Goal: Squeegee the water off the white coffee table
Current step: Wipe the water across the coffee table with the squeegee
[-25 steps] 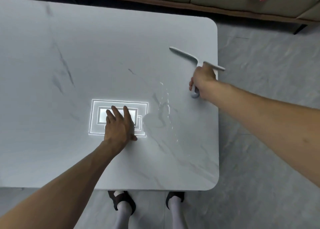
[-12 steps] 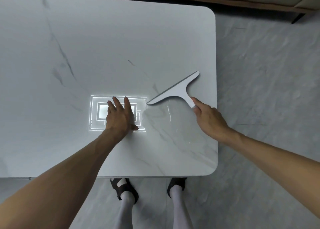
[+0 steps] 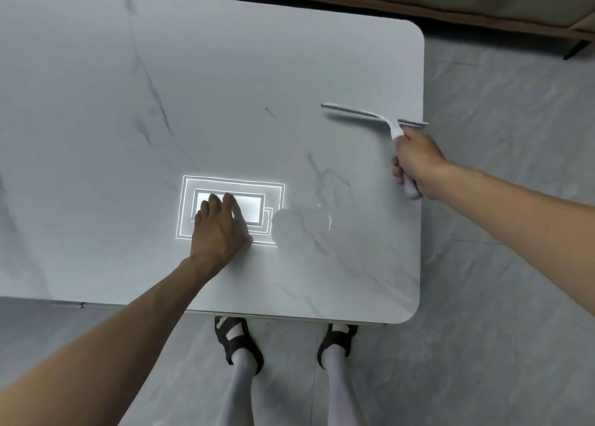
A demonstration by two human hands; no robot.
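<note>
Right hand (image 3: pixel 418 160) fisted round squeegee (image 3: pixel 370 116) handle, blade at table (image 3: pixel 225 71) 3 o'clock edge, set for next pull. Left hand (image 3: pixel 219 229) flat, fingers spread, bracing body.

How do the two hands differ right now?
The left hand lies flat and empty on the table; the right hand is closed around the squeegee handle. The left is mid-table, the right at the table's right edge. Both are bare.

Table (image 3: pixel 225 87): glossy white marble-look top, grey-veined.
Squeegee (image 3: pixel 380 118): smooth white plastic.
Floor (image 3: pixel 515 264): grey, marbled, matt.
</note>
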